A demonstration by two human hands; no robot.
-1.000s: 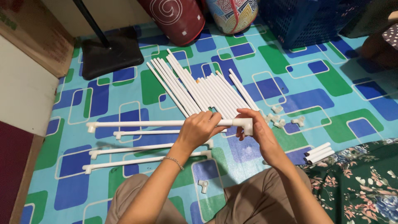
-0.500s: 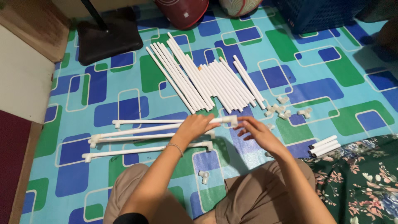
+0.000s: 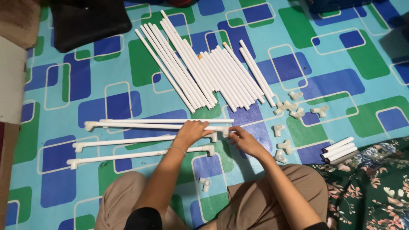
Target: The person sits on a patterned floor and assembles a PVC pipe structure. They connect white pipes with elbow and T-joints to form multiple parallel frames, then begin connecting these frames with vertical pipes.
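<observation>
White plastic pipe [image 3: 140, 126], long and thin, lies flat on the mat [image 3: 366, 55] with an elbow fitting at each end. My left hand [image 3: 194, 131] rests across it near its right end, fingers curled loosely over it. My right hand [image 3: 245, 141] sits just beside the right-end fitting [image 3: 224, 129], fingertips touching it, half open. A bare pipe lies just behind it. Two more fitted pipes [image 3: 142, 147] lie parallel, nearer my knees. Beyond, a fanned bundle of plain pipes [image 3: 204, 70]; count uncertain. Loose fittings [image 3: 294, 106] scattered right, roughly ten. Short pipe pieces [image 3: 338, 149], about four, by the floral cloth [image 3: 375, 187].
</observation>
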